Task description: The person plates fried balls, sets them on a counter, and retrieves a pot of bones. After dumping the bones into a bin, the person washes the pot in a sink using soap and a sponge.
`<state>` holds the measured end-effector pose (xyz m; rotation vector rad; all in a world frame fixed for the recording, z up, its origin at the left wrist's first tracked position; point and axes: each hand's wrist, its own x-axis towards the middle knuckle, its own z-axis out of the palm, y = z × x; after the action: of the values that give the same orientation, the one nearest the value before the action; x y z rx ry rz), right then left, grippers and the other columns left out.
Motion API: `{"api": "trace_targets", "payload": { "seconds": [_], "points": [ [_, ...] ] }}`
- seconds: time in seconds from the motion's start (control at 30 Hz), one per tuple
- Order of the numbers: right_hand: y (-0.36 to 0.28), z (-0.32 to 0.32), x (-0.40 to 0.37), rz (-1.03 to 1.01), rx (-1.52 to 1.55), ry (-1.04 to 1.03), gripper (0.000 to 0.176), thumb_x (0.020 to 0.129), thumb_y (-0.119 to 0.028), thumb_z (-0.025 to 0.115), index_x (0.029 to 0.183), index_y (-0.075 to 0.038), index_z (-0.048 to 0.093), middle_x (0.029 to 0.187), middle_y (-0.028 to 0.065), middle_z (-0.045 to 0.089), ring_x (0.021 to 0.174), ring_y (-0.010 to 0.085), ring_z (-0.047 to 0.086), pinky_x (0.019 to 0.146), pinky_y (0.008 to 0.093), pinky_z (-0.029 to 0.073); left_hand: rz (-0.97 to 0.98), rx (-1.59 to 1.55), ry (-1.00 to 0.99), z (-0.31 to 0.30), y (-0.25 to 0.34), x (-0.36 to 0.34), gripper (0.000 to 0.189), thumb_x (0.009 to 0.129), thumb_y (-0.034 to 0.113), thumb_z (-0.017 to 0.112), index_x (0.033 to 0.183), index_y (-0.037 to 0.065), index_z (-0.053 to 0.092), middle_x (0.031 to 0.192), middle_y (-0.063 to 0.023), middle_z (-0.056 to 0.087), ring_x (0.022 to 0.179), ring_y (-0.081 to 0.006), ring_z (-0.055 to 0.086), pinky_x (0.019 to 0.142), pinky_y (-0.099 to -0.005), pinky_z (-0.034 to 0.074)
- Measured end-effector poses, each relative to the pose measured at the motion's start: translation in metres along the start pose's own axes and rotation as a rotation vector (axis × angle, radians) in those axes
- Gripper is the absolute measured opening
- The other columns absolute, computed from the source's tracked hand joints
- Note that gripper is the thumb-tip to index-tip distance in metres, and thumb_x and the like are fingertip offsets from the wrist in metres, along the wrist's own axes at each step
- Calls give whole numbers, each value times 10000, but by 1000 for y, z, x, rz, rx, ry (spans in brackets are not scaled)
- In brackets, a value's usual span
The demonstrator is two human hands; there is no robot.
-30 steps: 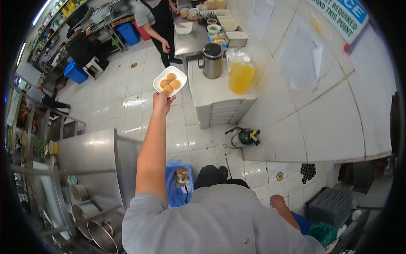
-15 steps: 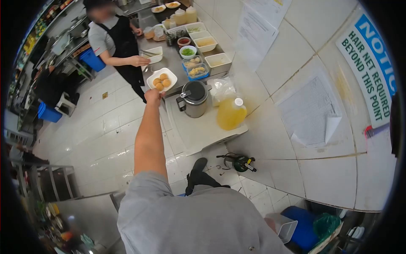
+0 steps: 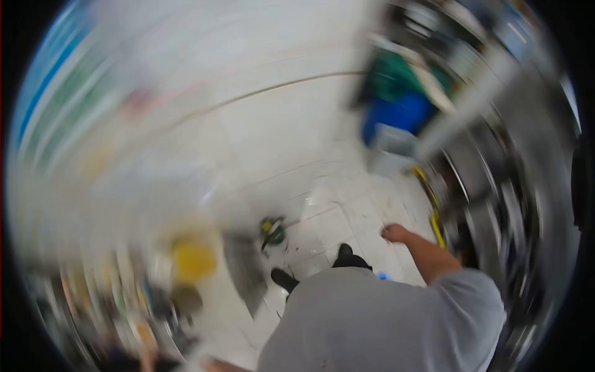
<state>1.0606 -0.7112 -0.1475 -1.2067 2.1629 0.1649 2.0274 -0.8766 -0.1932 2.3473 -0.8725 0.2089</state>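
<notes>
My right hand [image 3: 394, 233] hangs over the tiled floor at my right side, its fingers curled in, and nothing shows in it. My left hand [image 3: 218, 364] is only a smeared patch of skin at the bottom edge, so its fingers cannot be made out. Near it, a blurred white dish with something orange-brown [image 3: 144, 333] lies by another person's hand [image 3: 147, 358]. Above these is the yellow jug [image 3: 194, 260], beside the blurred metal pitcher [image 3: 186, 299].
A small dark green canister [image 3: 273, 232] stands on the floor by the wall. Ahead right are a grey bin [image 3: 395, 147], a blue bin [image 3: 396, 115] and a green bag [image 3: 393, 74]. Blurred metal shelving with a yellow strip [image 3: 437, 229] runs along my right.
My view has swung sharply right, bringing the bins and shelving up. My left hand, which held a white dish of round buns, has dropped to the bottom edge. My right hand has appeared.
</notes>
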Motion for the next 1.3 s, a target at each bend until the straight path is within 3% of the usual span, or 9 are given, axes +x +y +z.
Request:
{"api": "trace_targets", "payload": {
  "seconds": [0.37, 0.73, 0.8, 0.83, 0.9, 0.97, 1.03, 1.27, 1.3],
  "points": [
    [190, 164, -159, 584, 433, 69, 387, 853, -309, 620, 925, 16, 816, 1120, 278, 770, 1069, 416, 757, 967, 515, 588, 716, -243, -1529, 93, 439, -378, 189, 954, 233, 669, 1031, 71, 728, 841, -140, 685, 714, -320, 670, 628, -479, 563],
    [279, 205, -205, 818, 744, 343, 470, 924, -401, 558, 924, -6, 813, 1110, 256, 762, 1071, 434, 722, 970, 536, 569, 1069, 250, -1936, 118, 653, -601, 136, 869, 232, 711, 929, 111, 724, 769, -141, 652, 724, -373, 662, 638, -517, 541],
    [293, 204, -201, 932, 857, 437, 445, 934, -411, 595, 953, -25, 815, 1124, 233, 766, 1072, 430, 722, 974, 522, 571, 1492, 315, -1984, 129, 675, -652, 128, 854, 232, 719, 911, 118, 723, 756, -141, 647, 726, -382, 661, 640, -523, 537],
    [292, 193, -208, 966, 930, 531, 422, 929, -410, 625, 979, -35, 814, 1117, 223, 770, 1072, 427, 723, 978, 512, 572, 2407, 51, -1810, 138, 690, -683, 124, 846, 232, 722, 902, 122, 723, 749, -141, 644, 727, -387, 660, 641, -527, 535],
    [288, 179, -225, 989, 1043, 602, 390, 913, -406, 695, 1056, -62, 810, 1115, 209, 777, 1068, 415, 730, 983, 482, 576, 3218, -326, -927, 153, 703, -749, 171, 757, 222, 767, 895, 129, 728, 758, -118, 645, 726, -387, 657, 645, -521, 535],
    [289, 179, -236, 1034, 1084, 559, 408, 900, -402, 682, 1075, -53, 805, 1162, 225, 773, 1081, 426, 728, 969, 487, 579, 2826, -418, -1579, 144, 725, -787, 120, 806, 188, 760, 832, 95, 689, 722, -99, 632, 682, -304, 655, 602, -479, 527],
    [288, 185, -248, 1099, 1139, 460, 428, 893, -403, 665, 1077, -41, 803, 1138, 264, 761, 1080, 447, 723, 959, 517, 575, 1338, 436, -2096, 20, 744, -840, 127, 907, 161, 709, 842, 53, 693, 756, -91, 646, 706, -258, 673, 588, -444, 537],
    [283, 199, -294, 1514, 1380, 585, 455, 949, -335, 667, 1210, 27, 756, 1096, 250, 785, 1009, 347, 782, 861, 463, 611, 1542, 1303, -1819, 109, 800, -1024, 169, 1026, 254, 604, 1005, 92, 645, 914, -70, 657, 739, -239, 651, 707, -435, 598],
    [286, 211, -292, 1565, 1463, 631, 455, 968, -309, 664, 1253, 37, 736, 1059, 231, 793, 956, 305, 798, 795, 436, 624, 842, 1777, -2086, 100, 832, -1076, 212, 1028, 297, 560, 872, 153, 567, 815, -52, 572, 747, -253, 623, 704, -504, 563]
  ]
}}
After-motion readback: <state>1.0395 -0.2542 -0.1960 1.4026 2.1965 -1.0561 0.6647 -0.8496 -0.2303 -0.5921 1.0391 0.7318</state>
